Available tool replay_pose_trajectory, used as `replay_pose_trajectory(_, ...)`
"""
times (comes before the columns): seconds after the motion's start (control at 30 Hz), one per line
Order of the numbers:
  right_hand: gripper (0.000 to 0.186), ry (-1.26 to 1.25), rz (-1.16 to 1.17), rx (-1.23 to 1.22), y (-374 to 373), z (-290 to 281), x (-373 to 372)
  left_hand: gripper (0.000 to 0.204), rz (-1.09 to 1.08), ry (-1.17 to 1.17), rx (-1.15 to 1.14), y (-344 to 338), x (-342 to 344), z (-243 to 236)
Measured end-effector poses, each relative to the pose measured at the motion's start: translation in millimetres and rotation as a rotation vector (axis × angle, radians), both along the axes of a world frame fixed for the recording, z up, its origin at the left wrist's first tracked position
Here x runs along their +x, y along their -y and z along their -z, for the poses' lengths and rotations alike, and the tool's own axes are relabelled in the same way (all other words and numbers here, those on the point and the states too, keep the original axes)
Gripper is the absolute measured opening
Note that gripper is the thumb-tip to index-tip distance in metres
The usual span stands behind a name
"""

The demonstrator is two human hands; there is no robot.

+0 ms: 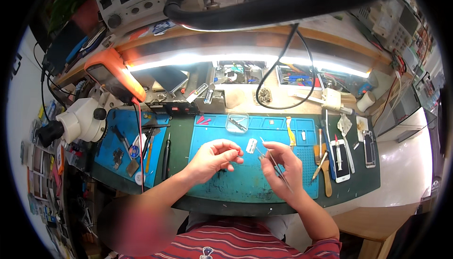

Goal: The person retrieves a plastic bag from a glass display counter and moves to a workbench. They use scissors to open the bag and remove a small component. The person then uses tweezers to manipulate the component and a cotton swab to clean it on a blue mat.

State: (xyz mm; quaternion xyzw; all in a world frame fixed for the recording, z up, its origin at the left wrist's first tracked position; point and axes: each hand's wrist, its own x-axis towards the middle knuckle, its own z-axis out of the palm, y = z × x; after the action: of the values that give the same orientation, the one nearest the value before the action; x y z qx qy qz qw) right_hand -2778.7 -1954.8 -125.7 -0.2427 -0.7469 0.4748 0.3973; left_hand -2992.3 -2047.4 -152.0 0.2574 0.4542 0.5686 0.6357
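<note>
Over the blue work mat [245, 183], my left hand [212, 161] is closed, with its thumb and fingertips pressed together. Anything between them is too small to make out. To its right, my right hand [286, 168] grips slim metal tweezers [285, 179], their tips pointing up and to the left. A small white rectangular piece [252, 145] lies on the mat between the hands, near the tweezer tips. Beyond it stands a small clear plastic box [237, 123] with dark slender items inside.
An orange multimeter [115, 76] and a white microscope [78, 119] stand left. Tools lie on a smaller blue mat [111, 164]. At right are a wooden-handled brush [326, 178], a white phone [343, 176] and another opened phone [369, 150]. A thick black arm [283, 5] crosses overhead.
</note>
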Motion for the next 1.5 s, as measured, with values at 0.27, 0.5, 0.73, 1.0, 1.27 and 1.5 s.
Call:
replay_pose_trajectory(0.27,0.029,-0.103,-0.130,-0.055,-7.3,5.8,-31.3,0.026,-0.102,0.368,0.024,2.6,-15.2,19.9)
replay_pose_trajectory(0.5,0.031,-0.175,-0.143,-0.017,-2.2,20.9,-35.4,0.027,-0.189,0.532,-0.039,2.7,-9.0,23.3)
replay_pose_trajectory(0.73,0.030,-0.214,-0.173,-0.077,4.6,22.4,-31.2,0.026,-0.104,0.646,-0.060,3.7,-9.4,27.9)
replay_pose_trajectory(1.0,0.031,-0.151,-0.078,0.195,1.3,18.8,-30.6,0.025,-0.061,0.693,-0.102,4.6,-8.1,29.7)
replay_pose_trajectory(1.27,0.031,-0.140,-0.060,0.354,-1.8,17.4,-32.1,0.023,0.003,0.721,-0.064,3.7,-4.2,28.7)
replay_pose_trajectory(1.5,0.028,-0.129,-0.056,0.432,-0.7,17.5,-34.8,0.023,0.042,0.726,-0.040,3.4,-3.0,26.2)
